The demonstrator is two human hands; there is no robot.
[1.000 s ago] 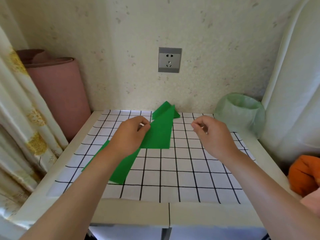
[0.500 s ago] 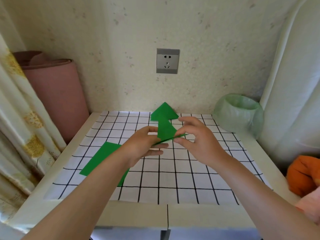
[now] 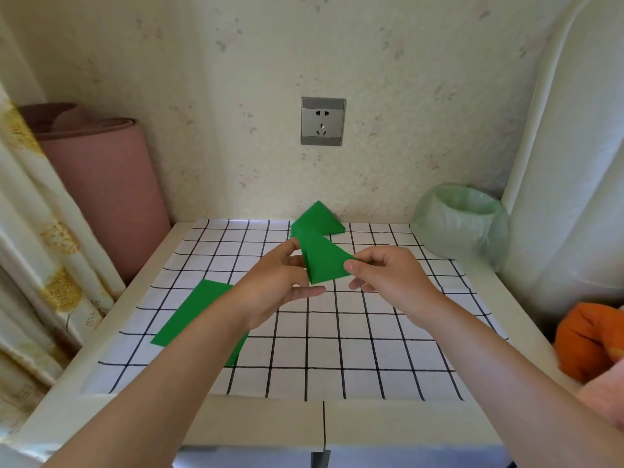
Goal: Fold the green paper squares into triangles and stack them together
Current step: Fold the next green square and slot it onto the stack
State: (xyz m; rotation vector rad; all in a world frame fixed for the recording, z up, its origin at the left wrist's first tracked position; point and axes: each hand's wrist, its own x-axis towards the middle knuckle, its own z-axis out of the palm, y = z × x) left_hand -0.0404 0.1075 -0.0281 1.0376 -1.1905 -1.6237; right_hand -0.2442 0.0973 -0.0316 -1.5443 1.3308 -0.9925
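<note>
A green paper (image 3: 322,261), bent into a triangle shape, is held in the air above the middle of the gridded table (image 3: 337,332). My left hand (image 3: 277,285) grips its left edge, thumb underneath. My right hand (image 3: 385,275) pinches its right corner between thumb and fingers. A stack of folded green triangles (image 3: 317,219) lies at the back edge by the wall. A flat green square (image 3: 196,314) lies on the left of the table, partly hidden under my left forearm.
A bin lined with a pale green bag (image 3: 462,224) stands at the back right. A pink rolled mat (image 3: 101,184) leans left of the table beside a curtain (image 3: 37,251). An orange cloth (image 3: 591,342) lies at the right. A wall socket (image 3: 322,121) sits above.
My left hand lifted one green sheet off the flat square. My right hand came in and took its right corner. The sheet now stands up as a folded triangle between both hands.
</note>
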